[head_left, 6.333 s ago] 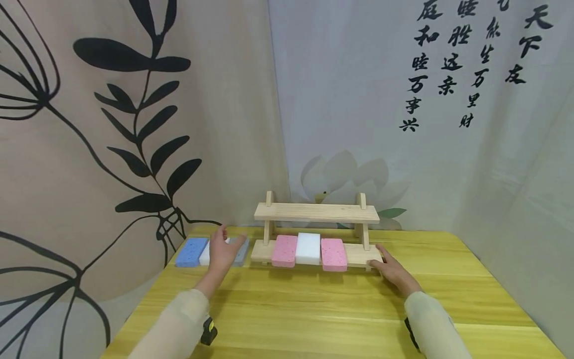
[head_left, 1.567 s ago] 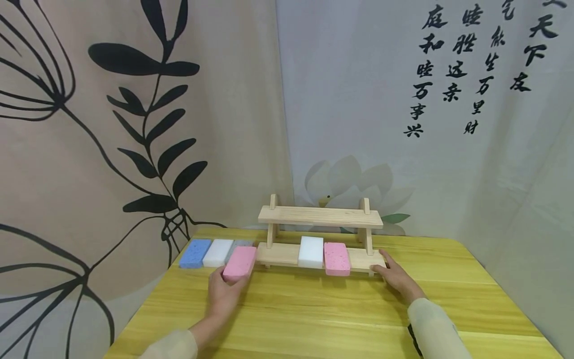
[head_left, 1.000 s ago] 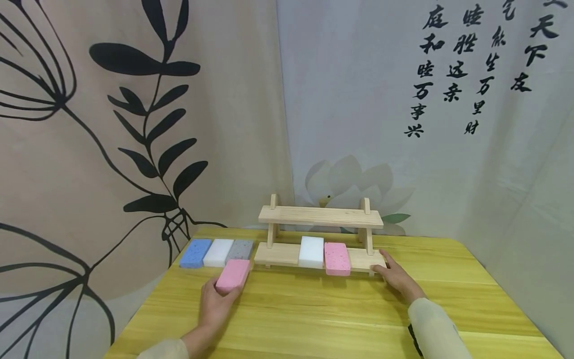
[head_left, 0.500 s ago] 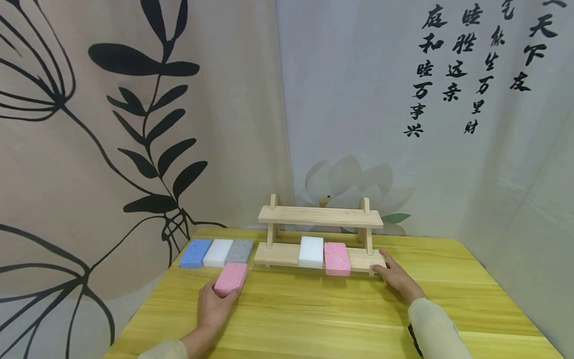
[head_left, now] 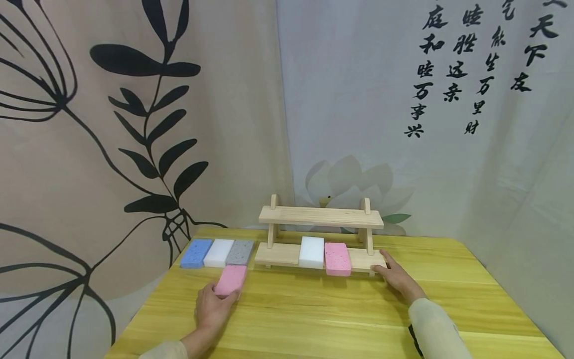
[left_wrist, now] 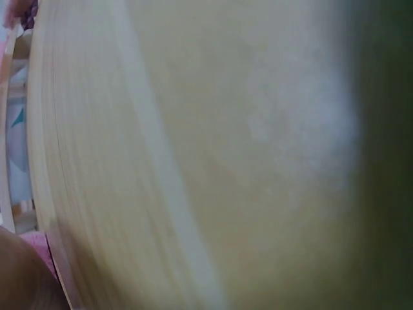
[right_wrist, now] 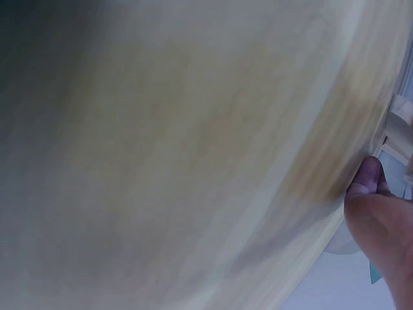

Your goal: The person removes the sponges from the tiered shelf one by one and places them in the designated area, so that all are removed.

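Note:
In the head view my left hand (head_left: 212, 308) grips a pink sponge (head_left: 230, 280) by its near end, just in front of a grey sponge (head_left: 239, 252). In the left wrist view only a corner of the pink sponge (left_wrist: 40, 248) shows beside the thumb. My right hand (head_left: 399, 275) holds the right end of the lower board of a two-tier wooden rack (head_left: 278, 254). On that board lie a white sponge (head_left: 311, 252) and a second pink sponge (head_left: 337, 259), side by side. The right wrist view shows my right hand (right_wrist: 377, 216) at the rack's edge.
Left of the grey sponge, a white sponge (head_left: 218, 253) and a blue sponge (head_left: 196, 253) lie in a row on the wooden table (head_left: 323, 319). The rack's upper board (head_left: 320, 215) stands higher and further back. A printed curtain (head_left: 237, 124) hangs behind the table.
My left hand took the left pink sponge off the rack's lower board and carried it left and toward me, lowering it in front of the grey sponge. My right hand stays on the rack.

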Available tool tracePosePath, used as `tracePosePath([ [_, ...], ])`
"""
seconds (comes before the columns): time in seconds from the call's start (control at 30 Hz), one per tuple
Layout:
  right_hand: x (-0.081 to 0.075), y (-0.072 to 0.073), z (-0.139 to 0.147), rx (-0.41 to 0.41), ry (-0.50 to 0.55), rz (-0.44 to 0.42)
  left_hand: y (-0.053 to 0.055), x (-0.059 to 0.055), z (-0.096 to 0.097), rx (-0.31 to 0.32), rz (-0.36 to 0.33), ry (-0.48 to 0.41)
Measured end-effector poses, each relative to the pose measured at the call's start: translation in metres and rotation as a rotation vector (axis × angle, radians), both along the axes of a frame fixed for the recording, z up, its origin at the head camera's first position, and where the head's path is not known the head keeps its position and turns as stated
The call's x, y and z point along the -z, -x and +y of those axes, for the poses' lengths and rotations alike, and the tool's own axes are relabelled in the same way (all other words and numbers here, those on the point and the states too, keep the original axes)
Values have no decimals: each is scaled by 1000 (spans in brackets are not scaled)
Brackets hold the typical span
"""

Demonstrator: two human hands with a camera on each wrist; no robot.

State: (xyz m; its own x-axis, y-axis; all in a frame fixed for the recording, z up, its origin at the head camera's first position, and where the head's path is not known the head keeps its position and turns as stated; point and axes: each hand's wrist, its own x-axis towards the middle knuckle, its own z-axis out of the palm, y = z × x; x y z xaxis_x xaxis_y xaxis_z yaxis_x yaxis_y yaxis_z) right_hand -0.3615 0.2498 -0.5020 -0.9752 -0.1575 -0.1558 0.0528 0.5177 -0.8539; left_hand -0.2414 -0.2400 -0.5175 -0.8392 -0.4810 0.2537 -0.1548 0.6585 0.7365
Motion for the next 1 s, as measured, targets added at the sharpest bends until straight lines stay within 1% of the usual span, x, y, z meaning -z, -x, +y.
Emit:
tracePosePath([
  [0.13, 1, -1, 0, -3, 0, 5, 0, 0, 0, 8, -5, 3],
  [0.3, 0, -2, 0, -6, 4, 4, -1, -3, -1, 15, -27, -30],
  [0.47, 1, 0, 0, -5, 1, 0, 2, -8, -3, 14, -42, -73],
  [0.6, 1, 1, 1, -2, -5, -3, 5, -14, -3, 35, -46, -107],
  [0.8, 1, 1, 1, -7, -7, 1, 10, -24, 4, 68, -1, -169],
  [1.0, 3, 2, 2, -4, -6, 10, 19, -30, 16, 90, 52, -203],
])
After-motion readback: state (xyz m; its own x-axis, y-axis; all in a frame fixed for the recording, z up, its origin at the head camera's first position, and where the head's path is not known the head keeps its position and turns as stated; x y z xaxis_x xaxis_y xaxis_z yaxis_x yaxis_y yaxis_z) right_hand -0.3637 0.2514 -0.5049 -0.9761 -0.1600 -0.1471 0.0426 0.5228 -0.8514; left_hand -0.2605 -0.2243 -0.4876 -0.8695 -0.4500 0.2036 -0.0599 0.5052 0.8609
